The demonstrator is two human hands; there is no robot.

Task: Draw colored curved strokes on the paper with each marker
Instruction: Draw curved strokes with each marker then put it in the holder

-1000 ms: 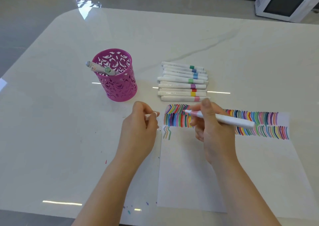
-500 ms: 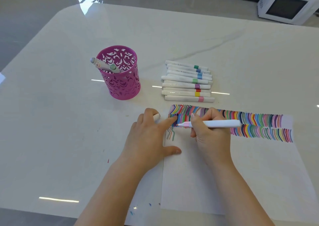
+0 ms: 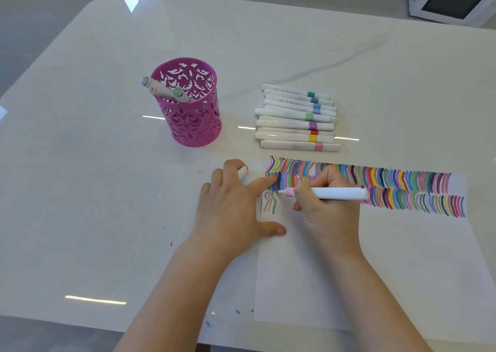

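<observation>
The white paper lies at the table's front right, with rows of colored curved strokes across its top. My right hand grips a white marker with a pink collar, lying nearly level. Its tip touches the paper at the left end, just right of two short wavy strokes. My left hand rests on the paper's left edge, forefinger and thumb stretched out on the sheet. Its other fingers curl round a white marker cap.
A pink cut-out pen cup with three markers stands at the middle left. Several capped white markers lie in a row behind the paper. A white box with a dark screen sits at the far right. Small ink spots mark the table's front edge.
My right hand has come down from the air and set the marker tip on the paper. My left hand has moved right and laid forefinger and thumb on the sheet's edge.
</observation>
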